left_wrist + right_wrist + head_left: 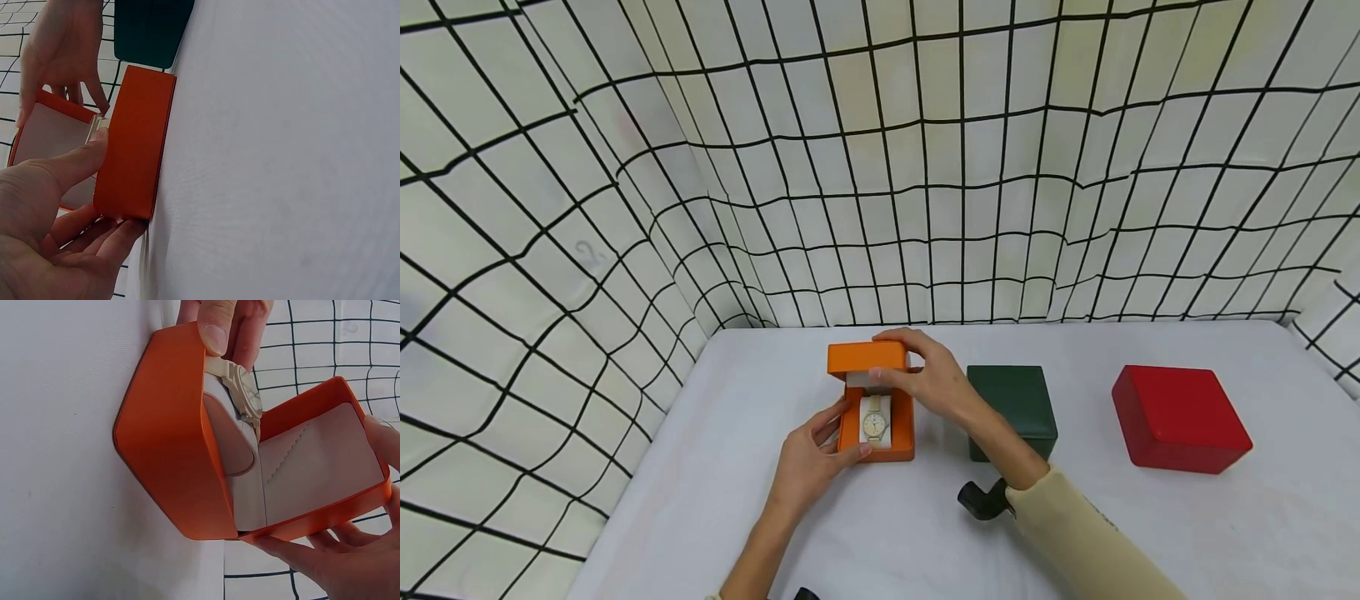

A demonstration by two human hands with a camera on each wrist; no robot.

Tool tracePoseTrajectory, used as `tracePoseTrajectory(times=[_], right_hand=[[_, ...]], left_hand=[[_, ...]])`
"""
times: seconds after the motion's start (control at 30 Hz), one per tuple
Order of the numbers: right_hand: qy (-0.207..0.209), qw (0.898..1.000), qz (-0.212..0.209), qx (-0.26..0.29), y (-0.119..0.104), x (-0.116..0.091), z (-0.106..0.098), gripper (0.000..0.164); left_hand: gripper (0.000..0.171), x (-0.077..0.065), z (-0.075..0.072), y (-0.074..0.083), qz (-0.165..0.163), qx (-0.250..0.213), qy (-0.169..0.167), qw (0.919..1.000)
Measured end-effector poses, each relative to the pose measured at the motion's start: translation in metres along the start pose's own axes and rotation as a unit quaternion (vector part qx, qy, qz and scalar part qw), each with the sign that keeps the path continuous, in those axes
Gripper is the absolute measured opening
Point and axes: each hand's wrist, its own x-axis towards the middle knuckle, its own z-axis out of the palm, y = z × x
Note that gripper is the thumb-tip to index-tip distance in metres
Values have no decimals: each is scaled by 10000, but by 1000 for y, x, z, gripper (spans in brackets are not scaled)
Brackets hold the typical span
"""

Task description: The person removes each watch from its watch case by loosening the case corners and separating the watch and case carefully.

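An orange watch box [903, 427] lies on the white-covered table with its lid [863, 357] raised. Inside, a wristwatch [874, 426] with a pale strap is wrapped around a white cushion [232, 464]. My left hand [808, 467] grips the box's base at its near left corner, thumb over the front rim and fingers along the side. My right hand [936, 379] holds the raised lid from the right, thumb on its front edge and fingers behind. In the right wrist view the lid's white lining [319, 459] shows.
A dark green box [1011, 400] stands to the right, partly behind my right forearm. Farther right is a red box [1183, 417], its lid down. Black netting [962, 196] over white sheeting rises behind the table and on the left.
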Motion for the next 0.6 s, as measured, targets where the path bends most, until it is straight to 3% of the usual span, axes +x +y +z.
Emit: tracePoseTrajectory(times=[0.6], right_hand=[[237, 9993, 292, -80, 1, 9, 0, 54]], left_hand=[[77, 0, 0, 1, -87, -120, 1, 9999]])
